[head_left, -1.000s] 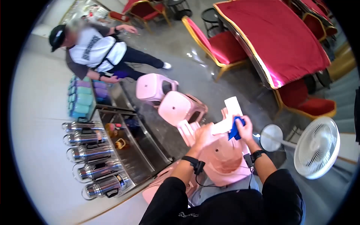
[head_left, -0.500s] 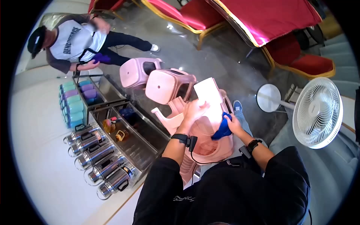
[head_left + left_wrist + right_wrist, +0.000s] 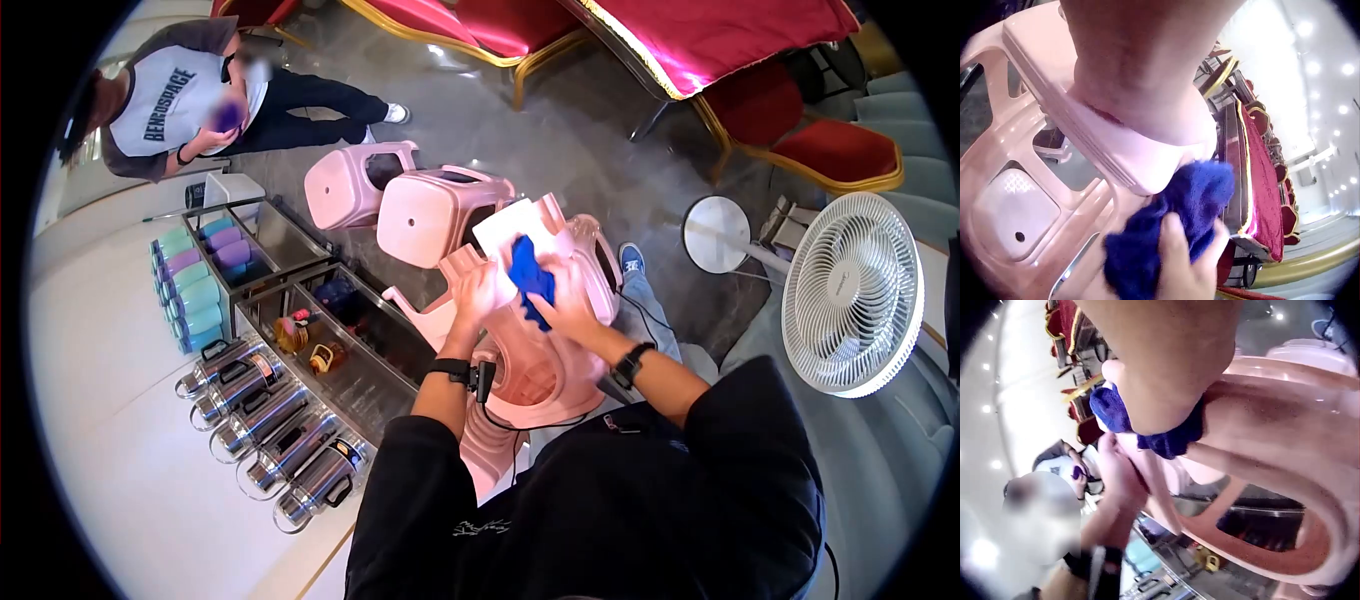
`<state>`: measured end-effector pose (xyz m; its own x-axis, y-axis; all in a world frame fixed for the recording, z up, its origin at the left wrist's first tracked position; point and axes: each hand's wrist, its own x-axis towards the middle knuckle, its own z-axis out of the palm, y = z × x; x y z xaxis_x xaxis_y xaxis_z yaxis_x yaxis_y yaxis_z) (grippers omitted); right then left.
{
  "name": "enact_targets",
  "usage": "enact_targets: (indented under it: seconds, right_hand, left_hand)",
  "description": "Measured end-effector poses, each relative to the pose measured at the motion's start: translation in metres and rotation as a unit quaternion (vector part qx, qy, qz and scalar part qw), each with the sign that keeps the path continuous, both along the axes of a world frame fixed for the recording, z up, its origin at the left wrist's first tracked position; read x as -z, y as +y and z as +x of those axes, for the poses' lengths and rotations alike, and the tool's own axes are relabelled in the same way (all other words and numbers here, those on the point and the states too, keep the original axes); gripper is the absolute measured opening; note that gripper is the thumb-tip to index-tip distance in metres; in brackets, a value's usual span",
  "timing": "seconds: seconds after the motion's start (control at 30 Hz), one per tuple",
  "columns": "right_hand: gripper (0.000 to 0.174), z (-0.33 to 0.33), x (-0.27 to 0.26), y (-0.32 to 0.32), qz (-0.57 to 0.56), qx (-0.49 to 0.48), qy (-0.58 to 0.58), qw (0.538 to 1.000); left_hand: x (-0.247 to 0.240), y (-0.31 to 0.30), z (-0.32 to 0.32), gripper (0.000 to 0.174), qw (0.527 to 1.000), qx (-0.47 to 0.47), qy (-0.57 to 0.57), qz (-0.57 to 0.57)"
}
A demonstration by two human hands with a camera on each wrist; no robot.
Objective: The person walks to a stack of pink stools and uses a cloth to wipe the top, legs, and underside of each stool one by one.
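Blue fuzzy cloth (image 3: 530, 275) is bunched against a smooth pink plastic stool (image 3: 498, 230), and I've got my right hand (image 3: 567, 305) curled round it, left hand (image 3: 475, 293) gripping the stool's edge. Left wrist cam catches round ceiling lights (image 3: 1313, 67); only head cam shows the caged fan (image 3: 851, 293).

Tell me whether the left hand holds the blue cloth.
No, the right hand holds the blue cloth, while the left hand grips pink plastic.
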<state>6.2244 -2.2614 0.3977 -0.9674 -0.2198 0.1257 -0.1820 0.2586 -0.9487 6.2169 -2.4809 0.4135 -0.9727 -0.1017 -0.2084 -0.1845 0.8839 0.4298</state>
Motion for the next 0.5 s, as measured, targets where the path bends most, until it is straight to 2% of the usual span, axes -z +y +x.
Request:
enact_targets:
  seconds: [0.03,0.07,0.1,0.17,0.2,0.23,0.27,0.33,0.4,0.43,0.47,0.5]
  right_hand:
    - [0.057,0.014,0.003,0.009,0.0,0.007,-0.034,0.999]
    - [0.057,0.021,0.013,0.01,0.029,0.039,-0.118,0.992]
    - [0.057,0.01,0.017,0.005,0.062,0.076,-0.105,0.99]
    - [0.056,-0.032,0.02,-0.015,0.093,0.148,-0.101,0.979]
    - [0.057,-0.061,0.019,-0.021,0.07,0.145,-0.084,0.983]
    - [0.059,-0.087,0.019,-0.029,0.039,0.131,-0.059,0.989]
    - [0.055,-0.106,0.023,-0.037,0.036,0.125,-0.019,0.991]
    - [0.048,-0.111,0.012,-0.036,0.032,0.063,-0.054,0.996]
    - [0.036,-0.113,0.052,-0.042,-0.123,0.048,-0.15,0.98]
    - [0.026,-0.12,0.053,-0.042,-0.17,0.066,-0.155,0.971]
    - [0.02,-0.122,0.053,-0.043,-0.276,0.09,-0.235,0.928]
    - [0.019,-0.128,0.053,-0.046,-0.321,0.141,-0.289,0.891]
  left_hand:
    - [-0.013,0.004,-0.005,0.053,0.998,-0.035,-0.042,0.012]
    - [-0.018,0.008,-0.01,0.054,0.994,-0.072,-0.083,0.023]
    - [-0.014,0.015,-0.007,0.058,0.996,-0.08,-0.036,-0.008]
    - [-0.034,0.031,-0.019,0.059,0.992,-0.092,-0.077,0.033]
    - [-0.042,0.037,-0.023,0.06,0.989,-0.1,-0.099,0.052]
    - [-0.031,0.035,-0.02,0.063,0.992,-0.09,-0.074,0.042]
    - [-0.034,0.037,-0.021,0.063,0.989,-0.11,-0.09,0.041]
    - [-0.044,0.038,-0.021,0.064,0.98,-0.146,-0.127,0.036]
    - [-0.04,0.041,-0.02,0.064,0.984,-0.136,-0.115,0.02]
    - [-0.036,0.042,-0.019,0.065,0.985,-0.13,-0.107,0.018]
    - [-0.032,0.043,-0.02,0.065,0.987,-0.122,-0.098,0.019]
    - [-0.035,0.045,-0.025,0.063,0.987,-0.122,-0.104,0.027]
